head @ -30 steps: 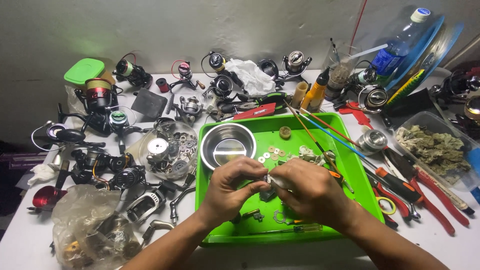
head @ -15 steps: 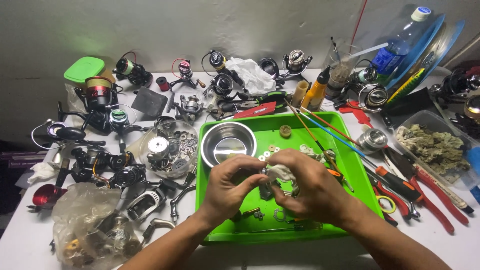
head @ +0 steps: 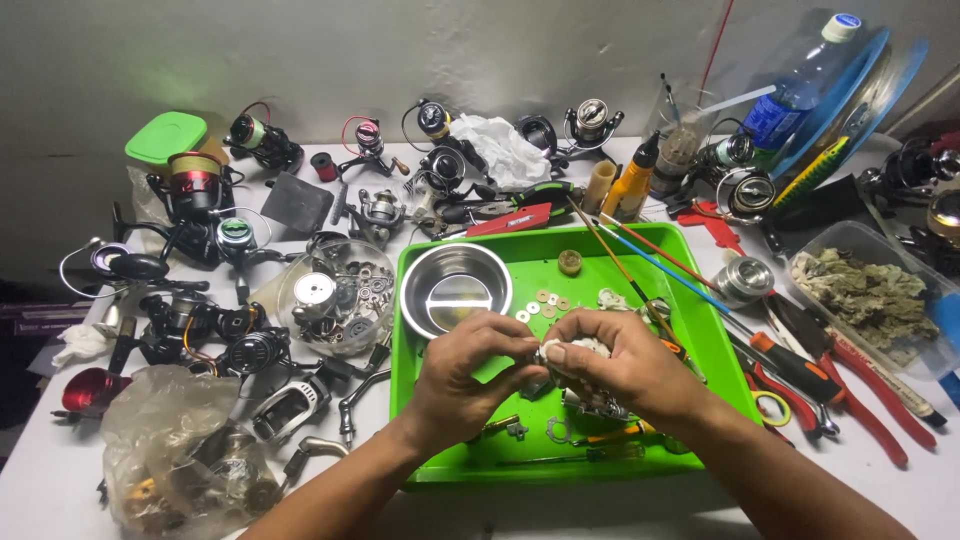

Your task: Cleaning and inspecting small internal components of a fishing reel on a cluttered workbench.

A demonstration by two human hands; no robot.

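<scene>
Seen from above at a cluttered repair bench: left hand (head: pixel 465 375) and right hand (head: pixel 625 368) meeting over a green tray (head: pixel 712 350), both clenched on a small white wad w/ a metal reel part (head: pixel 570 352) pinched between fingertips. Exact shape of the part hidden by fingers; cannot tell more. Grip held just above tray floor, approx. centre.

Just beyond the grip, away from the body: a steel bowl (head: pixel 455 290), a scatter of small washers (head: pixel 545 302). Directly under and nearer than the grip: loose screws, a flat ring-shaped piece (head: pixel 557 431). To the right of the grip, well apart: red-handled pliers (head: pixel 865 400), a screwdriver w/ orange-black handle (head: pixel 795 362), off the tray. To the left, off the tray: a clear round dish of small parts (head: pixel 335 295), several spinning reels (head: pixel 215 235), a crumpled plastic bag (head: pixel 175 450). Far beyond the grip, near the wall: yellow oil bottle (head: pixel 632 185), clear water bottle w/ blue label (head: pixel 795 95).
</scene>
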